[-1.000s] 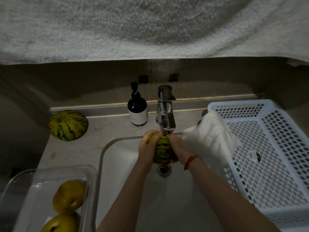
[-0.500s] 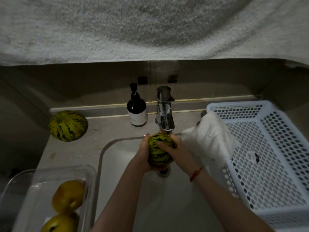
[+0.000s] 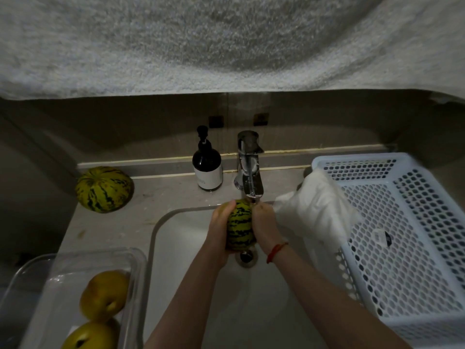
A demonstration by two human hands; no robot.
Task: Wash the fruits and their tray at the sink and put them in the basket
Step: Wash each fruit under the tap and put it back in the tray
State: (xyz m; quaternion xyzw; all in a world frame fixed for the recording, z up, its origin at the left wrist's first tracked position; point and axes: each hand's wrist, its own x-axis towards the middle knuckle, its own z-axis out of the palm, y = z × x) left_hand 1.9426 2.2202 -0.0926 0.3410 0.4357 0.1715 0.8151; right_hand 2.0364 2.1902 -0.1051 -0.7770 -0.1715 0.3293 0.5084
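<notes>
Both forearms are bare to the lower frame edge with no sleeves showing, the hands wear no gloves, and the right wrist carries a thin red string bracelet (image 3: 276, 251) looped once around it.

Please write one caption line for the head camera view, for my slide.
Both hands, left and right, hold a striped melon under the faucet above the sink.
</notes>
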